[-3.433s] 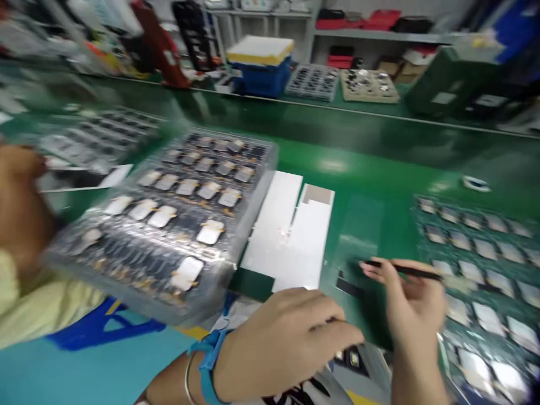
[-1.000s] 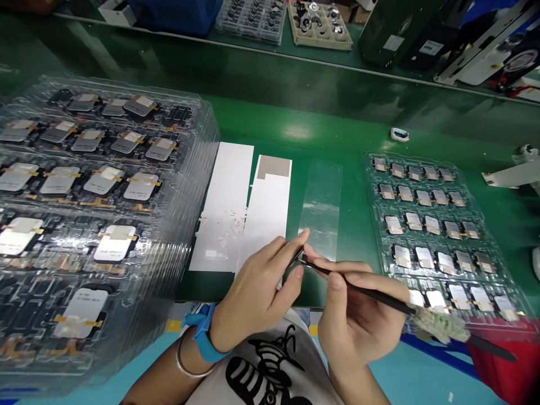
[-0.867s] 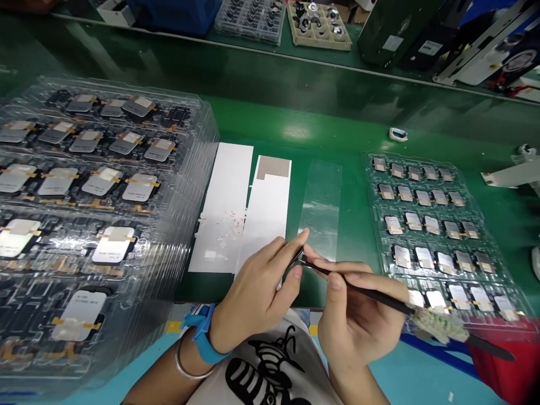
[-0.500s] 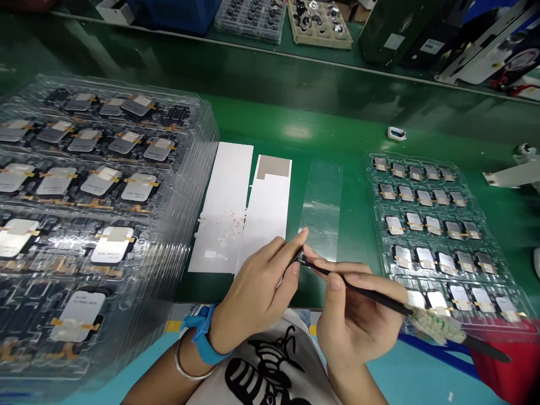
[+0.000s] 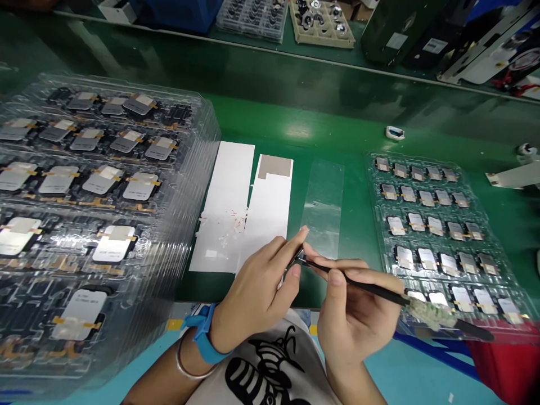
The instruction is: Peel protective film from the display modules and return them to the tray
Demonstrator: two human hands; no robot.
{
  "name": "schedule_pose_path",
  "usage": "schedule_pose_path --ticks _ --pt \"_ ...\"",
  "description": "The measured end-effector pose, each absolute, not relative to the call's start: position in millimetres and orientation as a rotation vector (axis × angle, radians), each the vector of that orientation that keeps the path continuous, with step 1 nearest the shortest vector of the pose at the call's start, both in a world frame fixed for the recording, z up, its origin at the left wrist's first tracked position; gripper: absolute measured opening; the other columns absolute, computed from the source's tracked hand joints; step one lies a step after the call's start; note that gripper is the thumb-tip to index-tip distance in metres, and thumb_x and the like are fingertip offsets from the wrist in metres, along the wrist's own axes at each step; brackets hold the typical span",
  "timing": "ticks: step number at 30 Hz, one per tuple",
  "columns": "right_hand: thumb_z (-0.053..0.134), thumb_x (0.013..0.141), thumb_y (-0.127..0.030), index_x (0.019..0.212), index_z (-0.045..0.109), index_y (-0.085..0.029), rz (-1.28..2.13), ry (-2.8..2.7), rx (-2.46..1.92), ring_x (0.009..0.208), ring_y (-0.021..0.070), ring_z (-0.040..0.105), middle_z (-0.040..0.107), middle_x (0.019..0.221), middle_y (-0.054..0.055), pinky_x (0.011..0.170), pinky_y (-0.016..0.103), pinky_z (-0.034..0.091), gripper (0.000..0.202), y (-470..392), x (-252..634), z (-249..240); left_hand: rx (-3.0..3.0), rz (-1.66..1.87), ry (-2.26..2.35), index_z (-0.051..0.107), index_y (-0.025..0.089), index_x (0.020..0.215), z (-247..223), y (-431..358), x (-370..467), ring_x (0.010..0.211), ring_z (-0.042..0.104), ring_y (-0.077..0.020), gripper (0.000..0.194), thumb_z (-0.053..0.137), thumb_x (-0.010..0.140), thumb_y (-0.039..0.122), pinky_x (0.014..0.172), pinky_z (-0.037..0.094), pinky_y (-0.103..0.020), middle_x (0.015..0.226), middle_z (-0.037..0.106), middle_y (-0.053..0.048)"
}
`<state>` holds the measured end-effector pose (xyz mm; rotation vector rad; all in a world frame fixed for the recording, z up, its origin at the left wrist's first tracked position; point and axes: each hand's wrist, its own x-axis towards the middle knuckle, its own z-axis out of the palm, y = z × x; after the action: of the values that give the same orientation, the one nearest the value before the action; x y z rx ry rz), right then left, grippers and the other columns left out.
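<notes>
My left hand [image 5: 265, 273], with a blue band at the wrist, is closed around a small dark-edged part [image 5: 297, 256], mostly hidden by the fingers. Black tweezers [image 5: 375, 289] lie in the pinch of my right hand [image 5: 358, 315]; their tip meets the part by my left fingertips. A frayed pale wrapping [image 5: 430, 314] covers the rear of the tweezers. Just beyond my left hand are two white strips, one with small red and clear scraps [image 5: 230, 222] on it, the other a backing sheet [image 5: 270, 202] with a grey patch at its top.
To the left rises a stack of clear trays [image 5: 206, 146] with flat grey modules. On the right, another clear tray [image 5: 375, 216] carries rows of similar modules. A transparent sheet [image 5: 323, 197] lies between. Along the back shelf stand a blue bin [image 5: 177, 14] and a parts tray [image 5: 323, 36].
The rear end of the tweezers has swung slightly up and left as my right hand turns a little. My left hand keeps its place and its hold.
</notes>
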<state>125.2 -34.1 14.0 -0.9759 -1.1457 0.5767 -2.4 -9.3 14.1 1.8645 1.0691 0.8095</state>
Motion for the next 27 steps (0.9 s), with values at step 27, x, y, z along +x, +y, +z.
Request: schedule_pose_path --ticks 27 --pt "0.054 0.084 0.008 0.103 0.052 -0.016 0.528 -1.214 -0.952 0.091 0.02 0.072 0.069 0.094 0.006 0.083 0.043 0.066 0.03 -34.7 124.2 9.9 1.899 0.794 1.085 0.037 0.012 0.15 12.7 -10.7 -4.2 0.081 0.055 -0.0198 0.049 0.028 0.104 0.024 0.068 0.048 -0.033 0.093 0.057 -0.008"
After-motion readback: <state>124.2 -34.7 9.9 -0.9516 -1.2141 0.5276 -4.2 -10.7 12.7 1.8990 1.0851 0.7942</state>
